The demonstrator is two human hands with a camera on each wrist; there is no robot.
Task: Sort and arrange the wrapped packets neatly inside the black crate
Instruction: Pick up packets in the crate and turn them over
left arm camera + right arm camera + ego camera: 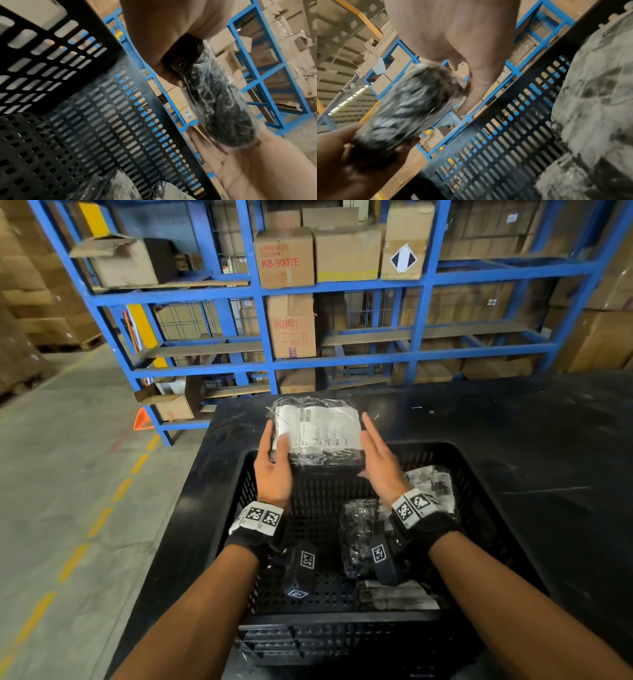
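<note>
Both hands hold one wrapped packet between them above the far rim of the crate: the left hand has its thumb curled onto the label face and its fingers behind the left edge, while the right hand presses the right edge with nearly straight fingers. The wrist views show the same packet squeezed between two palms, clear of the crate wall. Judging by what lies inside, the sorting is partly done. A few packets sit in the right half of the crate, one against the right wall, one near the middle and one flat near the front, none squared up. The left half shows bare slotted floor, so that looks the likely place for the held packet. The loose ones probably need straightening afterwards. The crate stands on a black table, with blue racking full of cardboard boxes behind. Nothing blocks the way down, though the wrist cameras hanging under both forearms may brush packets on the floor.
</note>
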